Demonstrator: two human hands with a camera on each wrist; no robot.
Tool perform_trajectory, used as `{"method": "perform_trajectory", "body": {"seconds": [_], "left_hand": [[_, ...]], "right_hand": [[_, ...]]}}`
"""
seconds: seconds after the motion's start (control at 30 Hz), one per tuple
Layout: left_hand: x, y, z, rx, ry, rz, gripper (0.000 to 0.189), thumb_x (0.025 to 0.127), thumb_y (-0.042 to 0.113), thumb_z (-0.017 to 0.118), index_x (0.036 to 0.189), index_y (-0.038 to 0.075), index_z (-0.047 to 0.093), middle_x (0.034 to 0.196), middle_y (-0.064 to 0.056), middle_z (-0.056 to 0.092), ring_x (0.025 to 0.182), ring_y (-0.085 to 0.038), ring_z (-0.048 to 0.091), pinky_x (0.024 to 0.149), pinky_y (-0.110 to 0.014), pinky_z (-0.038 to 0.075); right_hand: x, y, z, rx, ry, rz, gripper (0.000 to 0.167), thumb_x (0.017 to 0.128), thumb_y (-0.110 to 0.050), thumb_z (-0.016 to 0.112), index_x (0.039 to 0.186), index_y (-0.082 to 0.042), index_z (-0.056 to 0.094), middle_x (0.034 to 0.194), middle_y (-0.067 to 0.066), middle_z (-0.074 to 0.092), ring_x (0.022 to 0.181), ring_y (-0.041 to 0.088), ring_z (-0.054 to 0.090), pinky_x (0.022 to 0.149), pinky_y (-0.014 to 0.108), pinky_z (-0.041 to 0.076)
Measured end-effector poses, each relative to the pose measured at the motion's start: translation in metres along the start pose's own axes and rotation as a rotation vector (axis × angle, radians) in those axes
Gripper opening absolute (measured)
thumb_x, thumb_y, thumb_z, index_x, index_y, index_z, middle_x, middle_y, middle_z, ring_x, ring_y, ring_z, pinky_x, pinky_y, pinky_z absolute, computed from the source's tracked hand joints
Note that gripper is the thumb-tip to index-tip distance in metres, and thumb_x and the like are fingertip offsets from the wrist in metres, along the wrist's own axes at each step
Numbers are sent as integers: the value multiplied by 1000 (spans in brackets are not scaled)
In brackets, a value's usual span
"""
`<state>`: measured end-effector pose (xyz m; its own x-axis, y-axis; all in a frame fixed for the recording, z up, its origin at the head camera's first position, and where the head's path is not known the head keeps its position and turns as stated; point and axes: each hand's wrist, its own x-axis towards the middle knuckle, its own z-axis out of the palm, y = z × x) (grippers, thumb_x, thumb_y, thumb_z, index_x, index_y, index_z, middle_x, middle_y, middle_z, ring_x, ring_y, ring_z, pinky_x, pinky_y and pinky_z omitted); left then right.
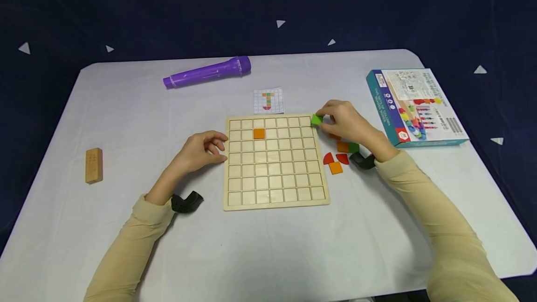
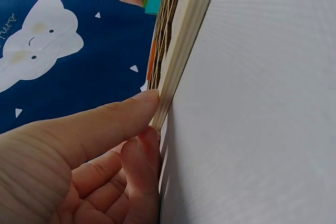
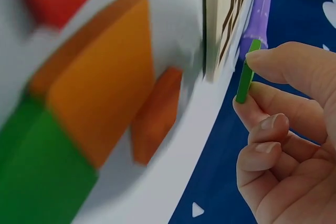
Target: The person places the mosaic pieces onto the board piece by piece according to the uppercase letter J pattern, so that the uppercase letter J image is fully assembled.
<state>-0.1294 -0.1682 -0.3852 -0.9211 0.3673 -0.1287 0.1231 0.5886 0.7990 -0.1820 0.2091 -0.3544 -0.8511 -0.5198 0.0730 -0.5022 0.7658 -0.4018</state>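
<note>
A wooden grid board (image 1: pixel 274 208) lies flat on the table, an orange square tile (image 1: pixel 259 133) in its second row. My left hand (image 1: pixel 200 150) is at the board's left edge; in the left wrist view its thumb (image 2: pixel 118 116) touches the rim with the fingers bent below. Above the board's top right corner, my right hand (image 1: pixel 346 120) pinches a green square tile (image 3: pixel 248 72) between thumb and index finger, the other fingers curled loosely. A pattern card (image 1: pixel 274 107) with a small coloured figure lies just behind the board.
Right of the board lie orange tiles (image 1: pixel 335 168), a green tile (image 1: pixel 354 147) and red quarter-round pieces (image 1: pixel 328 158). A game box (image 1: pixel 419 106) stands at the back right. A purple microphone-shaped tube (image 1: pixel 207 73) lies at the back, a wooden block (image 1: pixel 94 166) at left.
</note>
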Motion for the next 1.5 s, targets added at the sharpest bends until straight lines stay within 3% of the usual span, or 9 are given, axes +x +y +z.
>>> {"method": "perform_trajectory", "body": {"seconds": [0.17,0.33,1.1,1.5], "left_hand": [[1,0,-1,1,1,-1,45,75,5,75,117,-1,59,93,-15,63,67,0,55,63,-18,43],[0,0,-2,-4,4,5,45,76,6,75,117,-3,59,93,-17,63,67,0,55,63,-17,42],[-1,1,-1,-8,-6,-7,45,76,7,75,117,-2,59,94,-17,63,69,-5,55,64,-17,42],[-1,1,0,-7,-6,-12,45,76,7,75,118,-1,59,94,-15,63,69,-4,55,64,-18,42]], "right_hand": [[7,-11,4,0,-12,-62,26,81,-7,68,105,5,68,99,18,66,62,15,46,58,22,39],[13,-22,8,26,-37,-97,27,82,-7,67,106,5,68,100,18,66,64,16,47,58,23,38],[34,-53,27,41,-123,-178,24,84,-7,66,105,4,68,101,15,65,80,19,57,72,29,49],[41,-61,32,36,-158,-211,23,83,-6,66,104,2,69,98,14,65,71,15,50,67,26,45]]}}
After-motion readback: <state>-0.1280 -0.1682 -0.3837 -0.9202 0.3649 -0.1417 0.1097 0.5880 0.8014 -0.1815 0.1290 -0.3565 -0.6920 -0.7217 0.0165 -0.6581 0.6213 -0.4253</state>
